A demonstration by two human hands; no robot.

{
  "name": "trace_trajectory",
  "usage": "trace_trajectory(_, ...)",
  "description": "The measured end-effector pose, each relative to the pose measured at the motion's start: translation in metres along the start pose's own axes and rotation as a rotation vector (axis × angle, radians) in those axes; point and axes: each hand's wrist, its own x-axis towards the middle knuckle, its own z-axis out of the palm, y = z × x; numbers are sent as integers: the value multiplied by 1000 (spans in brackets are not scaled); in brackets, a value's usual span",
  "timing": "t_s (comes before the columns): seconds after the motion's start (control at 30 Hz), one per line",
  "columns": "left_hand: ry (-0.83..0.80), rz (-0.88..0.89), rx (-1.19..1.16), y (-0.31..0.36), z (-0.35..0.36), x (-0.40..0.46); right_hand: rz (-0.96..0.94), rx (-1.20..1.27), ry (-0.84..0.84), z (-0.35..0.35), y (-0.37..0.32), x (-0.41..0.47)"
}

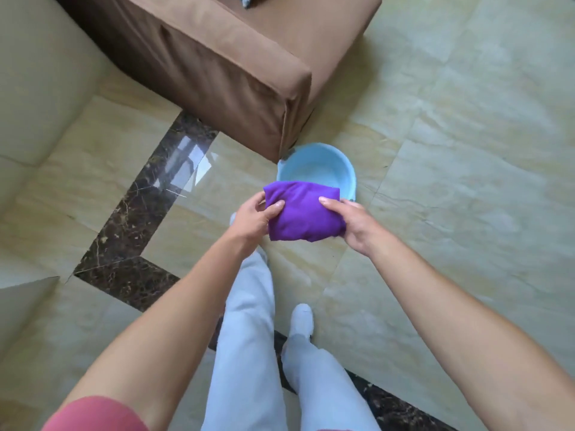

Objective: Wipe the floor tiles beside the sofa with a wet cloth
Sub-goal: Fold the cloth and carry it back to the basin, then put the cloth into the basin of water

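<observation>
A folded purple cloth (303,211) is held in front of me at about waist height, above the near rim of a light blue basin (314,168). My left hand (253,220) grips the cloth's left edge with thumb on top. My right hand (354,227) grips its right edge the same way. The basin stands on the glossy beige floor tiles (451,188), touching the front corner of the brown sofa (224,76). Part of the basin is hidden behind the cloth, and I cannot tell how much water it holds.
A dark marble inlay strip (137,219) runs across the tiles at the left and behind my feet. My legs in pale trousers and a socked foot (301,318) stand just behind the basin. A cream wall or cabinet (34,88) borders the left side.
</observation>
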Motion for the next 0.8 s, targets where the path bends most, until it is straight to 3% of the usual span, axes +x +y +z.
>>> trace_trajectory(0.13,-111,-120,145,24,39,75,25,123,124,-37,-19,56)
trace_trajectory(0.3,-92,-181,520,22,59,205,-128,-353,325,-64,-24,169)
trace_trajectory(0.5,-37,-150,839,-59,74,366,-94,-525,453,-87,34,331)
trace_trajectory(0.63,52,-118,991,-129,65,457,-67,-713,408,-97,79,439)
trace_trajectory(0.8,45,-162,1214,-212,42,542,-10,-859,355,-111,142,533)
